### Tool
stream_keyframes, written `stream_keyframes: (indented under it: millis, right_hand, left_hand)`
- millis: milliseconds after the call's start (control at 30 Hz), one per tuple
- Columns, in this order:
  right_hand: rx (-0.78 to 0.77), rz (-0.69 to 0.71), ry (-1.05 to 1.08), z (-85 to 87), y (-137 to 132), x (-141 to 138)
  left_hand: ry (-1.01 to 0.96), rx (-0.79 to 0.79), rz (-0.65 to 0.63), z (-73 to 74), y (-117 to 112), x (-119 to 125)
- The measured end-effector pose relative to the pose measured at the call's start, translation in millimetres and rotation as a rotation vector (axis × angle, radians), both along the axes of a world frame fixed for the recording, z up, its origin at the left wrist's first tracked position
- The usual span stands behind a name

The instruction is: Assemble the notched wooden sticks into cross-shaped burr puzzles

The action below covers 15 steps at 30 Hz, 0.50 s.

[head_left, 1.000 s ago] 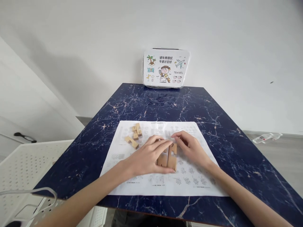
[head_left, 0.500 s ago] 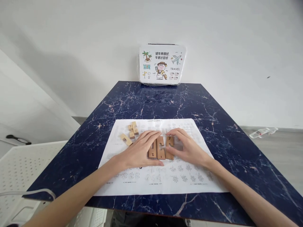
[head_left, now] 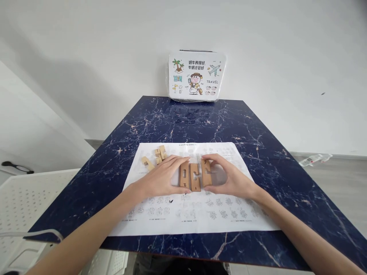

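I see my left hand (head_left: pixel 161 180) and right hand (head_left: pixel 229 178) pinching three notched wooden blocks (head_left: pixel 195 176) between them, side by side on the printed sheet (head_left: pixel 195 214). More loose blocks (head_left: pixel 155 157) lie just left.

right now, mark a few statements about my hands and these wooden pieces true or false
Three wooden pieces lie side by side on the printed sheet. True.
The left hand is lifted clear of them. False: it rests against the row's left side.
The right hand flanks the row's right side. True.
The loose pieces sit off the sheet. False: they lie on its far left corner.
The picture box lies flat mid-table. False: it stands at the table's far edge.
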State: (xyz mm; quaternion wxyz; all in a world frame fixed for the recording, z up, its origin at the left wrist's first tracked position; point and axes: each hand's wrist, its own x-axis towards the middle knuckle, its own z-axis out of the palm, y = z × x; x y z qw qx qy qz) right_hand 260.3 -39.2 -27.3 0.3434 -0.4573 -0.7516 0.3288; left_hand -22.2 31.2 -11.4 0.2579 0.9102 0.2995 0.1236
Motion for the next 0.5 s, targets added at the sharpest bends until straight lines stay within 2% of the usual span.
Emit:
stream_keyframes:
  millis: [100, 200, 300, 500]
  right_hand:
    - [-0.045, -0.037, 0.187, 4.0, -0.5, -4.0]
    - [-0.179, -0.06, 0.317, 6.1, -0.5, -5.3]
    - [-0.272, -0.093, 0.32, 5.2, 0.2, -4.1]
    - [-0.32, -0.14, 0.34, 2.0, 2.7, -4.9]
  left_hand:
    - [-0.011, -0.017, 0.024, 1.1, 0.0, 0.0]
    - [0.0, -0.021, 0.038, 2.8, -0.4, 0.3]
    - [0.017, -0.028, 0.047, 3.8, -0.9, 0.6]
    - [0.012, -0.02, 0.052, 2.8, -1.0, 0.3]
